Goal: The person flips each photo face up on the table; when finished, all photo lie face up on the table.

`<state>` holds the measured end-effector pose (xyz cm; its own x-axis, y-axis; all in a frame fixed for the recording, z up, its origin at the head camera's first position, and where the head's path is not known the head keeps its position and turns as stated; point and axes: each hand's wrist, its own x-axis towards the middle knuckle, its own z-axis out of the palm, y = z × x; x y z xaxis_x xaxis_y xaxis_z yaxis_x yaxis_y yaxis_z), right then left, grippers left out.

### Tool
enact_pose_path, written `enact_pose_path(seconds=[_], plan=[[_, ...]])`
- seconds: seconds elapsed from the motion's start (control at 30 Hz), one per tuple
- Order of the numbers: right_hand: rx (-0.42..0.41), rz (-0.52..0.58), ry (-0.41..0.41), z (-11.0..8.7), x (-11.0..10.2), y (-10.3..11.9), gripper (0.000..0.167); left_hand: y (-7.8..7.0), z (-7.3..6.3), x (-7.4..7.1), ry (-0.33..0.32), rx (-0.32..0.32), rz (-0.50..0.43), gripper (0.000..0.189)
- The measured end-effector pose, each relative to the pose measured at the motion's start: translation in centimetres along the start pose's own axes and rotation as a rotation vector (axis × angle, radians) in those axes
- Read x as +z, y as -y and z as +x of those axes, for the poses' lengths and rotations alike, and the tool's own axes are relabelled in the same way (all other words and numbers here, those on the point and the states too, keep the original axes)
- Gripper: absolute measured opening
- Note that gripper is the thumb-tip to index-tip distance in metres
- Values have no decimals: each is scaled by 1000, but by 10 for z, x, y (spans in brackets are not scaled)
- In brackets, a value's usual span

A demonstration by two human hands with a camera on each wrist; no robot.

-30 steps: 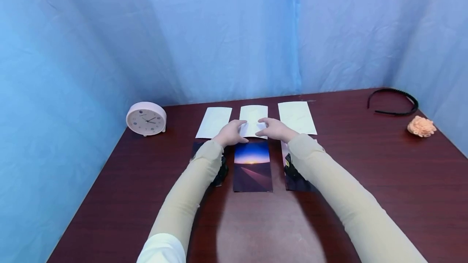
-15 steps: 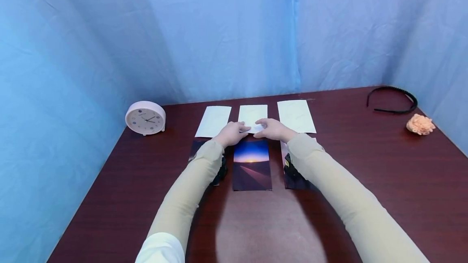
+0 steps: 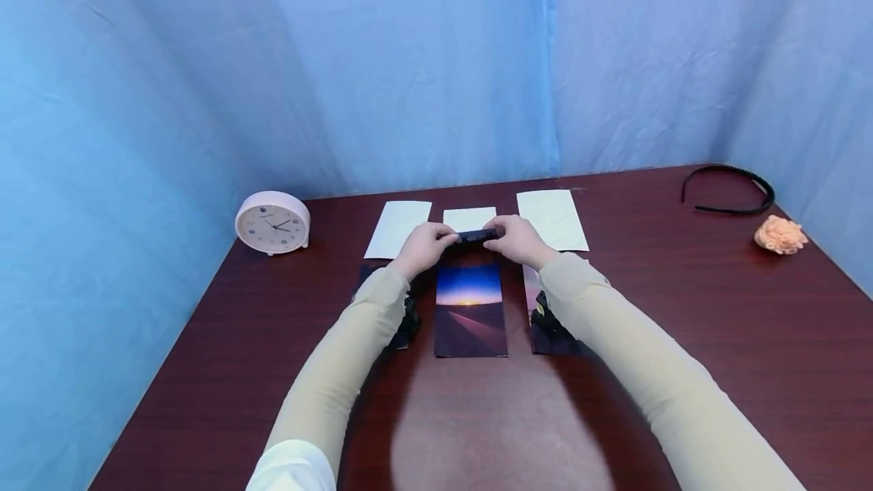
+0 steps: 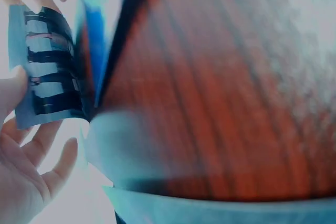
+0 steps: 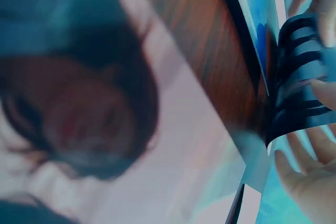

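In the head view, my left hand (image 3: 421, 248) and right hand (image 3: 518, 239) pinch opposite ends of a photo print's near edge. This middle print (image 3: 470, 217) has its white back up, its near edge raised and bent over so that a dark strip shows. Both wrist views show dark stripes on the curled print (image 4: 50, 61), with a thumb on one side and fingers behind. Just nearer lies a sunset photo (image 3: 470, 313), picture up. White rectangles lie at left (image 3: 401, 227) and right (image 3: 554, 220) of the held print.
Two more photos lie partly under my forearms, a dark one at left (image 3: 368, 276) and one at right (image 3: 555, 341). A white clock (image 3: 273, 223) stands at the left. A black headband (image 3: 767, 188) and a peach fabric flower (image 3: 780, 235) lie far right. Blue curtains surround the table.
The hands, earlier with fingers at the middle print's near edge, now pinch it. That edge has come up and bent over, turning part of its dark side into view.
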<state>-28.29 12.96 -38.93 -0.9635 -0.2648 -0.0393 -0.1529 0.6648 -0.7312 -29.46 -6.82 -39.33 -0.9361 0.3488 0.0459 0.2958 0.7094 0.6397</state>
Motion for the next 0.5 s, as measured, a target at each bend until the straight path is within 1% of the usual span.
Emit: enact_pose_path(seconds=[0.1,0.2,0.27,0.33,0.5], plan=[[-16,19,-67,-1,-1,-1,26,0,-3,-3,-97,7,-94,25],[-26,37,-115,-2,-4,-1,24,-2,-6,-6,-219,8,-207,25],[-34,48,-151,-1,-5,-1,23,-5,-7,-8,-289,9,-275,25],[-49,63,-189,0,-5,-1,21,-7,-9,-11,-334,14,-335,24],[-89,100,-276,1,-5,2,18,-12,-13,-15,-395,38,-450,21]])
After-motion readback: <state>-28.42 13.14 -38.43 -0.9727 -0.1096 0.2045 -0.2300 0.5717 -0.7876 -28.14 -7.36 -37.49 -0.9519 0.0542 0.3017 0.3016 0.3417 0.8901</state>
